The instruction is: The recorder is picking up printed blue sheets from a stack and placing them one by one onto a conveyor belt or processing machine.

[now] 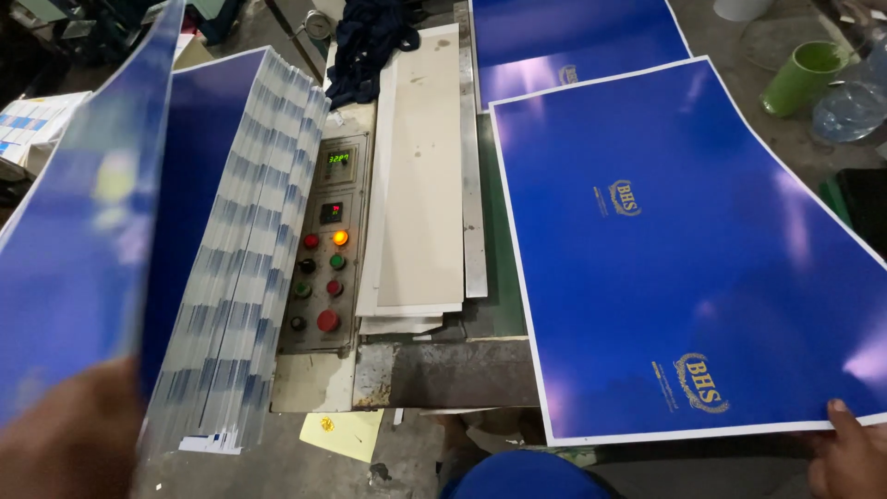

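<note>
Lower left of the frame: my left hand [69, 434], blurred and close to the lens, grips the lower edge of a glossy blue sheet [78, 231] and holds it raised on edge, peeled away from the fanned stack of printed sheets [240, 268] leaning behind it. I judge the fanning lets single sheets separate.

Lower right: my right hand [845, 457] rests fingertips on the near white margin of a second blue sheet [684, 249], pinning it flat on the worktop [499, 277]; whether the thumb closes underneath, I cannot tell.

Centre: a control panel [319, 249] with red and green buttons and one lit orange lamp, beside pale boards [420, 185] stacked lengthwise.

Further up, a third blue sheet [573, 42] lies under the far edge of the second. A dark cloth [370, 37] is heaped at top centre.

Upper right: a green cup [802, 76], tipped, contents not visible; next to it a clear plastic container [850, 106], apparently empty.
</note>
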